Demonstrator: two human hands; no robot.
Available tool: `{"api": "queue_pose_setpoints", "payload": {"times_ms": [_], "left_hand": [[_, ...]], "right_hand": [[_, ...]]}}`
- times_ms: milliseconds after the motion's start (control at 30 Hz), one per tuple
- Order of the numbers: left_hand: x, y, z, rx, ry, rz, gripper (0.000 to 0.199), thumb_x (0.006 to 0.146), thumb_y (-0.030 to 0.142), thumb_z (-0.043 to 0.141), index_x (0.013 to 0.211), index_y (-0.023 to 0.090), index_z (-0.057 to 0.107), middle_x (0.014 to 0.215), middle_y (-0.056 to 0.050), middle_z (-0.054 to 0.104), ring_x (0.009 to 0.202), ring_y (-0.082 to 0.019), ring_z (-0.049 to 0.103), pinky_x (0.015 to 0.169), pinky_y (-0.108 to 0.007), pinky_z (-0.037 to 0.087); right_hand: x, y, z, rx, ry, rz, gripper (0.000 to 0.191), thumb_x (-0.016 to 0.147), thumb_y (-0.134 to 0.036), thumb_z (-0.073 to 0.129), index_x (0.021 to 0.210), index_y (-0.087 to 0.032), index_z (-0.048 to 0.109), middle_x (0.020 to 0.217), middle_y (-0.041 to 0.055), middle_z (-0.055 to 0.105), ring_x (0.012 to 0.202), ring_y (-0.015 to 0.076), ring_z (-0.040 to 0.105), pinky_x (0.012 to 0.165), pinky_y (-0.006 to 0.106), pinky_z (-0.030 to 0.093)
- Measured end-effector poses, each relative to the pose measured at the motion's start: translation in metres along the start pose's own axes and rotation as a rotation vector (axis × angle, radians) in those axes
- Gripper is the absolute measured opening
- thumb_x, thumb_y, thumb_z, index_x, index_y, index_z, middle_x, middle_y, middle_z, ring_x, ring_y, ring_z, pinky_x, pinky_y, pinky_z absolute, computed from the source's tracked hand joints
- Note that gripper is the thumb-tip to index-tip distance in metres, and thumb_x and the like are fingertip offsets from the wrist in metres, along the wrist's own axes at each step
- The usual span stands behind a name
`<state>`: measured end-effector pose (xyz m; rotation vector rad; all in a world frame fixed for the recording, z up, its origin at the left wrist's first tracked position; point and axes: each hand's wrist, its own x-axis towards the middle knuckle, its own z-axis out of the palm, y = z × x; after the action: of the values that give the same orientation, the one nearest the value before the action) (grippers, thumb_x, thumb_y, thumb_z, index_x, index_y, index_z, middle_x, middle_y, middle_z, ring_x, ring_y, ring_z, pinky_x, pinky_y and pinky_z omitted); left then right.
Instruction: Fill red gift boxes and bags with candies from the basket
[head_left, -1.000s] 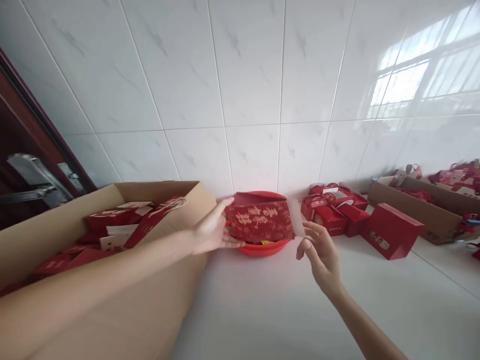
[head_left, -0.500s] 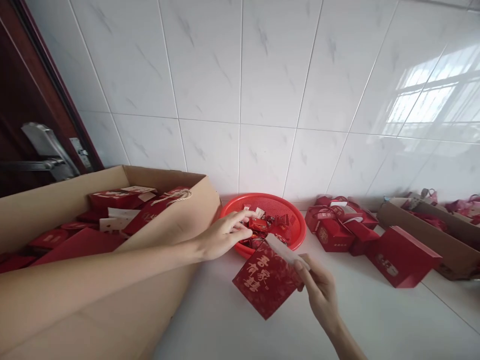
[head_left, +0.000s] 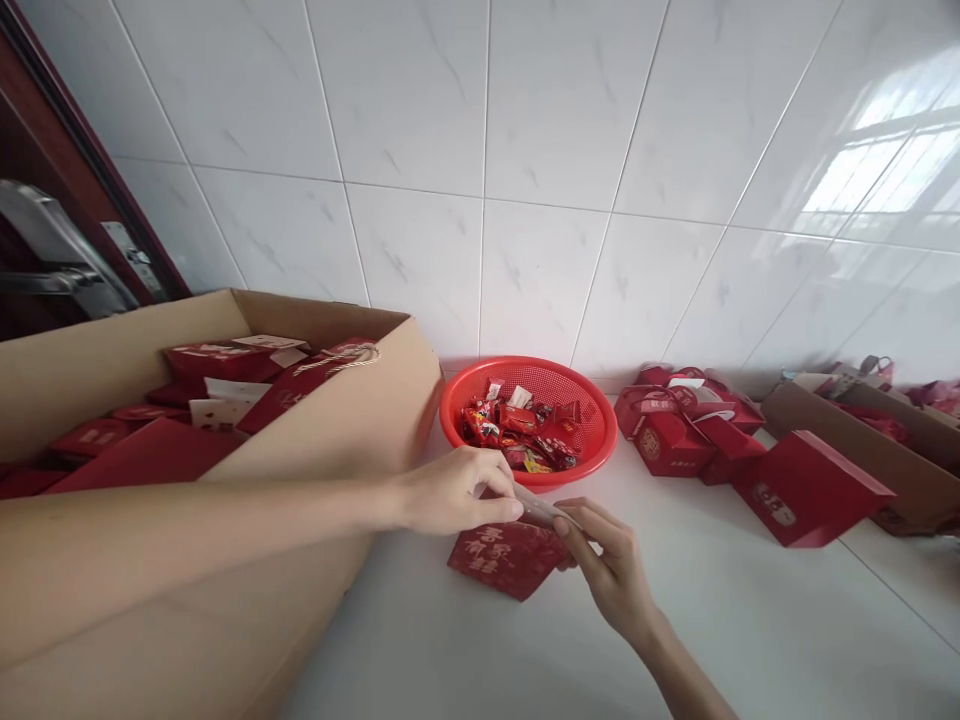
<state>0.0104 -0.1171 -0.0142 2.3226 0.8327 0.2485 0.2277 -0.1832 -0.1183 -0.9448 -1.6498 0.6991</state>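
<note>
My right hand [head_left: 607, 560] pinches the pale upper edge of a red paper gift bag [head_left: 510, 565] with gold characters, which hangs tilted above the white surface. At the left end of the bag's top edge is my left hand [head_left: 461, 490], its thumb and fingers curled closed. Whether it holds a candy or the bag's rim, I cannot make out. Just behind the hands stands a red plastic basket [head_left: 604, 425] with several wrapped candies [head_left: 517, 418] inside.
On the left, a large cardboard box [head_left: 409, 400] holds red gift boxes [head_left: 221, 360]. To the right are several red boxes [head_left: 671, 440], a bigger red box [head_left: 814, 490] and a long cardboard carton [head_left: 900, 450]. A tiled wall [head_left: 420, 240] rises behind; a door handle [head_left: 52, 280] is far left.
My left hand has come out of the basket toward me, down to the bag's top edge. The bag has tipped, so its front looks shorter. The view has shifted slightly.
</note>
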Motion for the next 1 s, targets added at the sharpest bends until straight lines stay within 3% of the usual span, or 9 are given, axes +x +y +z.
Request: {"api": "queue_pose_setpoints", "payload": {"times_ms": [133,233,333,467,600,767,1000], "left_hand": [[-0.001,0.002,-0.003,-0.004,-0.016,-0.077,0.03,0.086,0.036,0.063,0.063,0.018,0.071,0.096,-0.003,0.066,0.077,-0.014,0.062,0.072,-0.024,0.045],[-0.002,0.003,-0.002,-0.016,-0.022,-0.1,0.016,0.081,0.03,0.066,0.074,0.019,0.075,0.092,-0.002,0.067,0.083,-0.017,0.064,0.076,-0.026,0.047],[-0.001,0.004,-0.002,-0.025,-0.029,-0.109,0.014,0.078,0.026,0.066,0.086,0.019,0.075,0.098,-0.003,0.068,0.091,-0.019,0.065,0.082,-0.027,0.048],[-0.002,0.005,-0.001,-0.024,-0.056,-0.139,0.02,0.076,0.026,0.067,0.092,0.018,0.074,0.099,-0.005,0.068,0.091,-0.02,0.065,0.079,-0.027,0.049],[-0.003,0.005,0.001,0.0,-0.079,-0.138,0.02,0.077,0.031,0.067,0.092,0.019,0.073,0.101,-0.004,0.066,0.09,-0.02,0.064,0.077,-0.027,0.048],[-0.004,0.005,0.003,-0.003,-0.089,-0.171,0.021,0.077,0.031,0.066,0.094,0.021,0.071,0.102,-0.004,0.065,0.092,-0.021,0.062,0.08,-0.03,0.047],[-0.004,0.009,0.001,0.029,-0.121,-0.171,0.018,0.08,0.031,0.064,0.094,0.021,0.069,0.104,-0.004,0.064,0.094,-0.021,0.061,0.08,-0.03,0.046]], "right_hand": [[-0.001,-0.002,0.003,-0.042,-0.003,0.011,0.031,0.099,-0.032,0.051,0.076,-0.017,0.066,0.08,0.0057,0.066,0.065,0.0128,0.058,0.057,0.024,0.048],[-0.002,-0.002,0.005,-0.024,-0.028,0.082,0.034,0.099,-0.038,0.051,0.076,-0.017,0.064,0.072,0.0036,0.061,0.063,0.013,0.054,0.057,0.024,0.046],[-0.003,0.001,0.006,0.044,-0.009,0.118,0.035,0.099,-0.045,0.049,0.083,-0.017,0.065,0.069,0.002,0.058,0.061,0.013,0.052,0.056,0.024,0.045],[-0.004,0.011,0.007,0.156,0.093,0.173,0.042,0.101,-0.05,0.041,0.095,-0.017,0.067,0.063,0.0007,0.059,0.058,0.0147,0.057,0.059,0.026,0.048],[-0.004,0.024,0.005,0.075,0.198,0.225,0.043,0.099,-0.052,0.044,0.095,-0.018,0.069,0.055,-0.0021,0.054,0.055,0.0147,0.058,0.058,0.026,0.048],[-0.007,0.041,0.006,-0.058,0.239,0.137,0.036,0.1,-0.046,0.046,0.096,-0.018,0.069,0.064,0.0006,0.062,0.055,0.0138,0.059,0.054,0.024,0.048],[-0.01,0.056,0.005,-0.165,0.192,0.024,0.03,0.102,-0.036,0.043,0.1,-0.018,0.067,0.086,0.0059,0.069,0.056,0.0126,0.063,0.056,0.026,0.053]]}}
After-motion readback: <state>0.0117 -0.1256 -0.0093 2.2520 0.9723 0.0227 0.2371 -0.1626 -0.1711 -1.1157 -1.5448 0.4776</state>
